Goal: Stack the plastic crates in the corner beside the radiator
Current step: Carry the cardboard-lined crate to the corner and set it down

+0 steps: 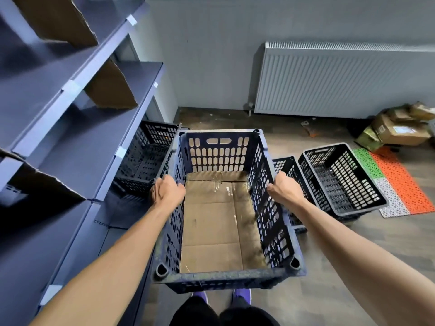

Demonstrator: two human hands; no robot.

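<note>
Between grey metal shelving [77, 128] and a white panel radiator [341, 78], a person holds a dark blue perforated plastic crate [226, 276] at waist height, its floor lined with flattened brown cardboard [214, 222]. The left hand [167, 191] is clamped over the crate's left rim and the right hand [286, 190] over its right rim. Two black perforated plastic crates [341, 180] sit on the wood-look floor [353, 243] to the right, apparently touching; another black crate [146, 151] stands beside the shelving. An orange, green and white mat [400, 184] lies near crumpled cardboard boxes [397, 128].
</note>
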